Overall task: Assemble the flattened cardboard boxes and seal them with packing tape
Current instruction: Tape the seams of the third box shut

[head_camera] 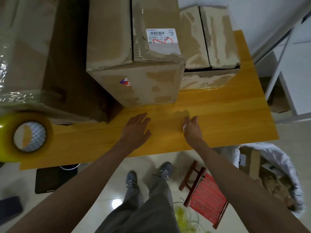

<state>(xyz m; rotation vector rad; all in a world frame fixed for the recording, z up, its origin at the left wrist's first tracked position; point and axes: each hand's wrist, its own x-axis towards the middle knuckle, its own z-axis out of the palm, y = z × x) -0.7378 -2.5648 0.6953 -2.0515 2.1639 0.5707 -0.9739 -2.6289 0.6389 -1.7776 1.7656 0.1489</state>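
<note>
Three assembled cardboard boxes stand on the yellow table (218, 118). The big one at left (50, 64) has shiny tape on its top. The middle box (134, 47) carries a white shipping label. A smaller box (208, 47) sits behind it at right, its top flaps closed with a dark gap. A roll of clear packing tape (25, 137) lies at the table's left edge. My left hand (136, 130) hovers over the table in front of the middle box, fingers relaxed, holding nothing. My right hand (191, 128) reaches forward beside it with a small white scrap at its fingers.
Below the table's front edge are my legs and shoes, a red wooden stool (205, 195), yellow strapping on the tiled floor, a white sack with cardboard scraps (272, 174) at right and a black object (52, 179) under the table. A white metal frame (282, 52) stands at far right.
</note>
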